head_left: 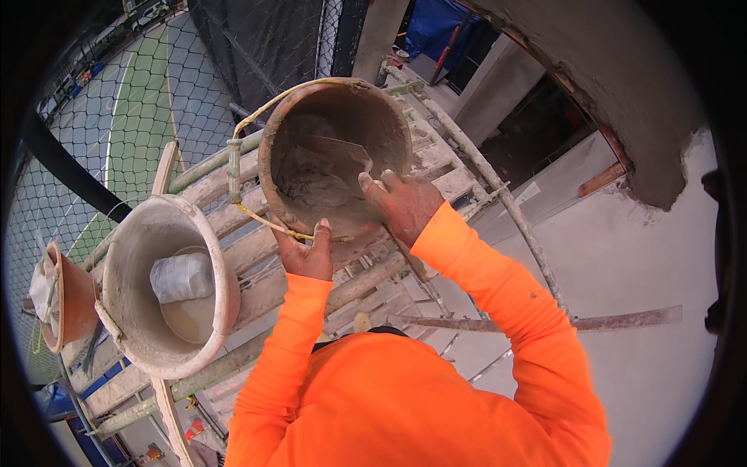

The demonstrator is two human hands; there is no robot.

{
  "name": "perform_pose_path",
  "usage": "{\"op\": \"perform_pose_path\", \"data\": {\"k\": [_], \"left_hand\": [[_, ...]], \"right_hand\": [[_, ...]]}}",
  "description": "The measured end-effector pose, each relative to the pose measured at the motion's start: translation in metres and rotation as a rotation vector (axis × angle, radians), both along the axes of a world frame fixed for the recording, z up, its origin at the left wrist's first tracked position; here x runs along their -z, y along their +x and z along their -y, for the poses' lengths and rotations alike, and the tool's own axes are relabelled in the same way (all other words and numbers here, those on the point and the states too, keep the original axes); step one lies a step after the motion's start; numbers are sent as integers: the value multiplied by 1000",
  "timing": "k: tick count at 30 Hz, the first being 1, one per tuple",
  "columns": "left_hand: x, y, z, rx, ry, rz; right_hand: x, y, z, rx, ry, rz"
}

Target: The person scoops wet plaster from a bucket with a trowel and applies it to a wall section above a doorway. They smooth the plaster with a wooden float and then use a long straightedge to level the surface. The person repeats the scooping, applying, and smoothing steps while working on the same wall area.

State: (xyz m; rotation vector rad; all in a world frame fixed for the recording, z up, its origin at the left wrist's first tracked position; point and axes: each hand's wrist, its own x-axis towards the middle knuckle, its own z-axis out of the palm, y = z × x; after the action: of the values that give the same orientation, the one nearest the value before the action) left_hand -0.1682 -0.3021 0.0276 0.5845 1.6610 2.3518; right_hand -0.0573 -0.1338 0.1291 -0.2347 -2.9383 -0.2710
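A mortar-caked bucket with a yellow rope handle leans toward me, wet grey mortar inside it. My left hand grips its near rim, thumb up, beside the rope's lower end. At the right side of the opening, my right hand is closed round a trowel; its handle is hidden in my fist. The trowel's flat blade reaches into the bucket over the mortar.
Left stands a larger whitish bucket holding a clear plastic bottle and murky water. Farther left is a small orange bucket. Scaffold planks and poles carry them. Wire netting borders the left; plastered wall the right.
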Motion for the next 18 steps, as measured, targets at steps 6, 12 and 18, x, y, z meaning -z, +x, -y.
{"op": "perform_pose_path", "data": {"k": [6,12,18], "left_hand": [[6,-1,5,50,-2,14],[14,2,9,28,-56,66],[20,1,14,105,-51,37]], "right_hand": [[1,5,-1,-70,-49,18],[4,-7,19,102,-135,331],[12,-13,23,104,-62,-27]]}}
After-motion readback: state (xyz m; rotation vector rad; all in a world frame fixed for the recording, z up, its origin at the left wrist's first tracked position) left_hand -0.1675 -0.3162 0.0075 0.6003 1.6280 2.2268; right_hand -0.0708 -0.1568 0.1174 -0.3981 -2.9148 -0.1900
